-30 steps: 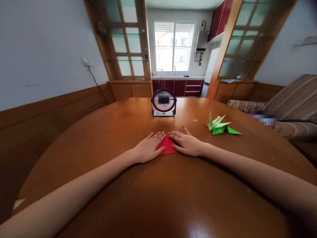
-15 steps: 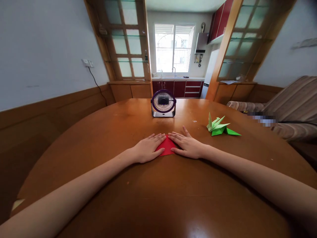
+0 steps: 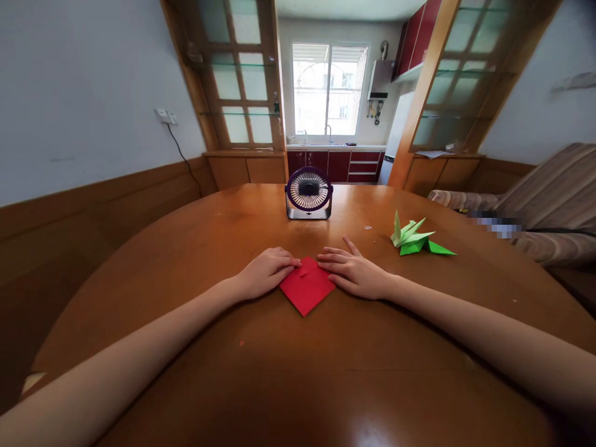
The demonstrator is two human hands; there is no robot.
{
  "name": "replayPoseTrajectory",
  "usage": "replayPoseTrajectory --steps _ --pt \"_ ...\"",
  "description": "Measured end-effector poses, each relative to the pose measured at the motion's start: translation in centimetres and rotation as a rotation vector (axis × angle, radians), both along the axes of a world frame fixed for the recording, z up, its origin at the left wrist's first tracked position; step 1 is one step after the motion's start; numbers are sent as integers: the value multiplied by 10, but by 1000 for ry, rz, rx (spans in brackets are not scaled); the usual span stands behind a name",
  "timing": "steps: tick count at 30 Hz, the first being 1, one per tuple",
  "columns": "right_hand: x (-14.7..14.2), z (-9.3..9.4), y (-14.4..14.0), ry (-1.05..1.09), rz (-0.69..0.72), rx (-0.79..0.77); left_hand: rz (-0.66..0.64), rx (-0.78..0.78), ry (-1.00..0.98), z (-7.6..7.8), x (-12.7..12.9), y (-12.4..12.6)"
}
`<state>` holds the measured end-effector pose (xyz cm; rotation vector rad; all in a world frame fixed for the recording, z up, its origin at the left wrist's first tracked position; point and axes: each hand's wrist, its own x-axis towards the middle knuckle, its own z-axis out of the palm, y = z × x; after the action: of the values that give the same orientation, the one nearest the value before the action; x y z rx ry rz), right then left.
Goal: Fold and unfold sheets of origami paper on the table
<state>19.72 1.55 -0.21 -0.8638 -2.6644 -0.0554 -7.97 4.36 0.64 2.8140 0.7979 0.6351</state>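
Note:
A folded sheet of red origami paper [image 3: 307, 292] lies on the wooden table in a diamond shape, one corner pointing toward me. Near its top edge a small flap stands slightly raised. My left hand [image 3: 267, 272] is at the paper's upper left edge, its fingers drawn together and thumb and fingertips pinching there. At the upper right edge, my right hand [image 3: 358, 270] lies flat with fingers spread, one finger lifted away, the other fingertips touching the paper. To the right of that hand stands a green folded-paper crane [image 3: 416, 239].
A small purple desk fan [image 3: 308, 192] stands on the table [image 3: 261, 385] beyond the paper. At the right is a striped armchair [image 3: 554, 192]. A black cord [image 3: 179, 152] hangs from a wall socket at the left.
The red paper was a triangle under both hands; its near part is now unfolded toward me, making a diamond. My left hand has drawn back left and its fingers have curled in.

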Motion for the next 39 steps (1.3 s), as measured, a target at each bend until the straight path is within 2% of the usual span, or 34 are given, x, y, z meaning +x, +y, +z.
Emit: replayPoseTrajectory --steps 5,12,18,21,26,32,39 --pt "0 -3 3 2 -71 20 -51 -89 -133 -2 2 0" --pt "0 -6 6 -1 -57 -12 -64 -156 -205 -11 13 14" --pt "0 -6 7 9 -59 -24 15 -332 -286 -15 22 34" --pt "1 -6 7 10 -60 -29 -19 -409 -310 -17 23 42" --pt "1 -5 6 31 -62 -45 -127 -356 -235 -15 13 43" --pt "2 -6 5 18 -67 -37 -151 -270 -88 -4 -1 31" --pt "2 -6 5 14 -75 -50 -183 -343 16 4 -7 23"
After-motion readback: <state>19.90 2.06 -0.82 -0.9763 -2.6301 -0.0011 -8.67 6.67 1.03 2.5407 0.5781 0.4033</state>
